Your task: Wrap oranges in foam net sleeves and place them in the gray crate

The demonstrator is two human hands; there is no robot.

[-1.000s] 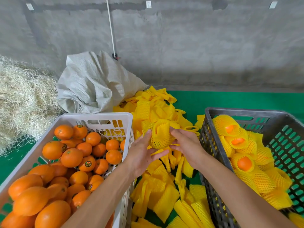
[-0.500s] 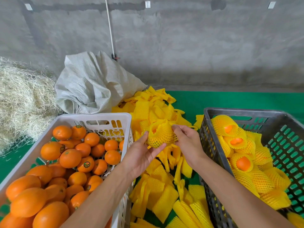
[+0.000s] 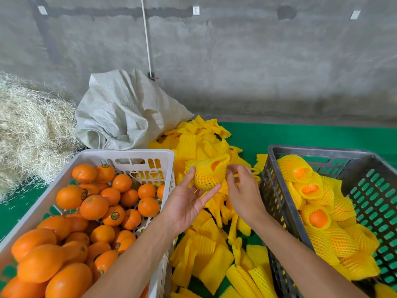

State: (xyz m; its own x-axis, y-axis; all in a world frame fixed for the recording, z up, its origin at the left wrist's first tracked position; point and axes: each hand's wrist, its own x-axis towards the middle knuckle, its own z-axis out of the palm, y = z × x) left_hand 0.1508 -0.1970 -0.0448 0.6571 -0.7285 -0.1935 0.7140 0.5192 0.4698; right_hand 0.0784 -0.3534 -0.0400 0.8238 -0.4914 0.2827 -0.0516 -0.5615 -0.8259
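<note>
Cradling sleeved orange (image 3: 207, 176) | left hand (image 3: 187, 206) fingers loosely curled round it | right hand (image 3: 242, 193) fingers relaxed, holding nothing | risk: loose hold could drop it short of gray crate (image 3: 277, 203)

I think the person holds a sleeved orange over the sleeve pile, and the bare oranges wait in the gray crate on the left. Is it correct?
Not quite. In the head view the bare oranges lie in the white crate on the left; the gray crate stands on the right and holds wrapped ones. The sleeved orange is indeed held over the sleeve pile.
</note>
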